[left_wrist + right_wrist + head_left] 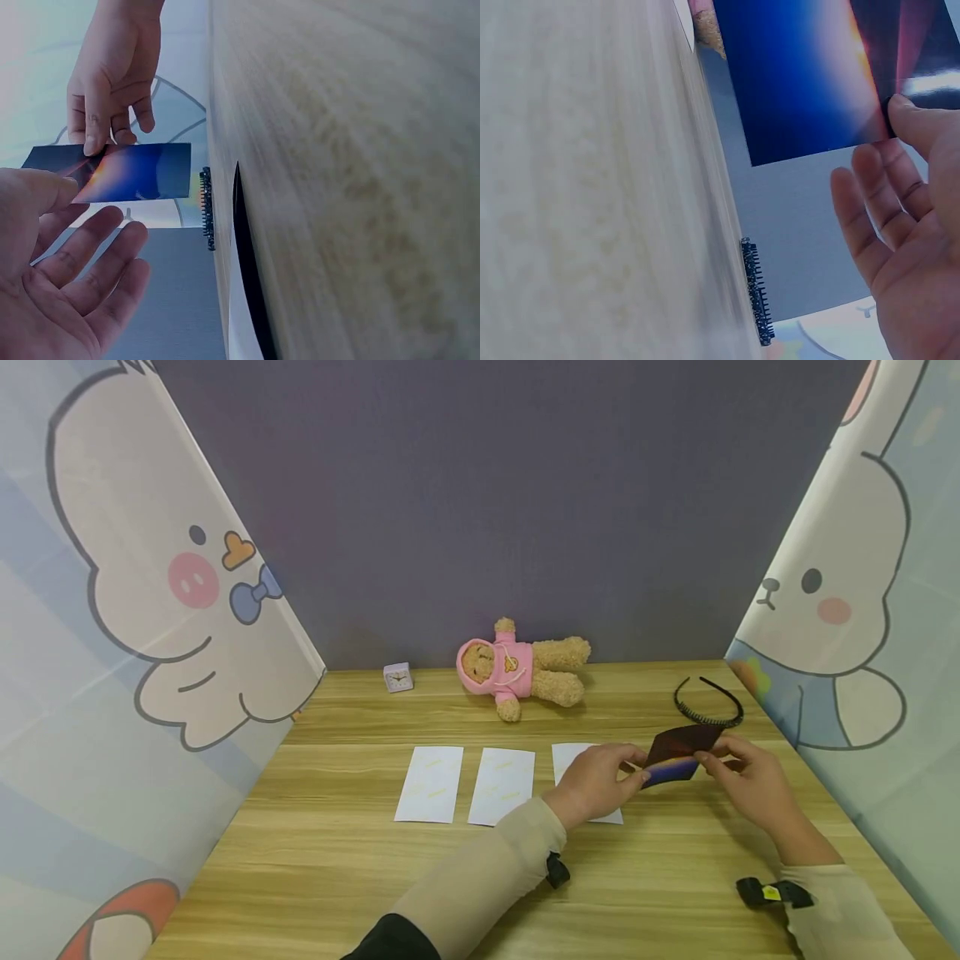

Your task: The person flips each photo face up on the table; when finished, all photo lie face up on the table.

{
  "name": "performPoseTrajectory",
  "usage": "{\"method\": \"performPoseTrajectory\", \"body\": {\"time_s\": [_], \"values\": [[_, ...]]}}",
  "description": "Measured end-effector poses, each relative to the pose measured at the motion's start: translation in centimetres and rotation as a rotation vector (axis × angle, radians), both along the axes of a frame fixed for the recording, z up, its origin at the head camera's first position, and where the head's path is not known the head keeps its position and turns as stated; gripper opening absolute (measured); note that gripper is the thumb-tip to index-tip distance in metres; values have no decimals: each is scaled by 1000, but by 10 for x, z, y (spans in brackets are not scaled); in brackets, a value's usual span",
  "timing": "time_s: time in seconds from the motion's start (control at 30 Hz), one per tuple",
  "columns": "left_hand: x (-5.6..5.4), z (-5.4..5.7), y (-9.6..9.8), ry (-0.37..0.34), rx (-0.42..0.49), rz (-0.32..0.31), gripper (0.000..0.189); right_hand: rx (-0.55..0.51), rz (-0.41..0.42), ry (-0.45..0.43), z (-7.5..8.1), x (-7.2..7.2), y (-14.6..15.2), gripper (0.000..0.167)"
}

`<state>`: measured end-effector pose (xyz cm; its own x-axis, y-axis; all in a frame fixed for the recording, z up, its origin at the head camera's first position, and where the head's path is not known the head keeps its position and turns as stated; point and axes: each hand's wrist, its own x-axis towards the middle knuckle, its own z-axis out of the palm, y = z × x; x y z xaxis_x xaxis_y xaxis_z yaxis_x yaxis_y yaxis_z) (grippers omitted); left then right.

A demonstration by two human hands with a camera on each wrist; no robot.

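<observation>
A glossy photo card (678,753), dark with a blue area and an orange glow, is held above the table between both hands. My left hand (600,781) pinches its left end between thumb and fingers; the other fingers are loosely spread in the left wrist view. At the opposite end, the thumb and fingers of my right hand (753,783) pinch the card. The card looks bent across its middle in the head view. Below my left hand lies a white card (570,757), partly hidden by that hand. Its near edge curls up in the left wrist view, showing black.
Two more white cards (430,783) with faint yellow marks lie to the left in a row. Behind them are a small clock (398,677) and a teddy bear in a pink hoodie (513,668), lying down. A black headband (708,714) lies beyond my right hand.
</observation>
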<state>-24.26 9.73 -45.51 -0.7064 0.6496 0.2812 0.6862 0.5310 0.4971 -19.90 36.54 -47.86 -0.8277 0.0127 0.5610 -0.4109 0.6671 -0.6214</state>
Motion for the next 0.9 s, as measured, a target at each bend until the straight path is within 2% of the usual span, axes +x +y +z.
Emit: {"method": "performPoseTrajectory", "body": {"time_s": [0.2,0.47,0.9], "values": [[2,-1,0,-51,8,-9,29,-75,5,-32,0,1,2,3],[7,-2,1,-108,32,3,24,-116,43,-56,0,0,6,6],[10,-2,-3,-83,7,13,32,-165,23,-87,0,2,0,10]]}}
